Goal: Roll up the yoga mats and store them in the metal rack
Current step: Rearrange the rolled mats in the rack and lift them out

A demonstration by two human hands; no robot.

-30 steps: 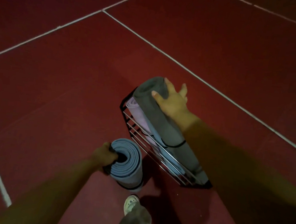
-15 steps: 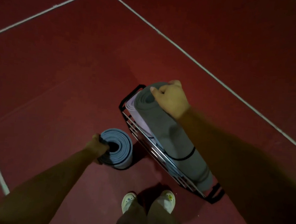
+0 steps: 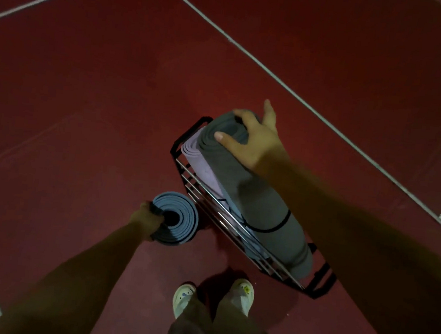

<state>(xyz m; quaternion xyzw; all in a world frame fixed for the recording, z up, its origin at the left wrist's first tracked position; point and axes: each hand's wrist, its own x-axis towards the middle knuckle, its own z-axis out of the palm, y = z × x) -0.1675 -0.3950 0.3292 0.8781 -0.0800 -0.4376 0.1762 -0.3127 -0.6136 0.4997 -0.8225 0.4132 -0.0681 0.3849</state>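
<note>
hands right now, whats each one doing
Left hand: closed on the rim of the rolled blue mat.
Right hand: open, fingers spread over the end of the grey mat in the rack.

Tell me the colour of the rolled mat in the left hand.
Light blue mat, seen end-on in the head view, held by the left hand.

Three rolled mats are plain to see: a grey mat point(image 3: 258, 206) and a lilac mat point(image 3: 203, 165) in the one metal rack point(image 3: 318, 283), and a blue mat point(image 3: 181, 217) outside it. A bluish strip between the racked two may be a fourth. There are two hands, two shoes and three white floor lines.
</note>
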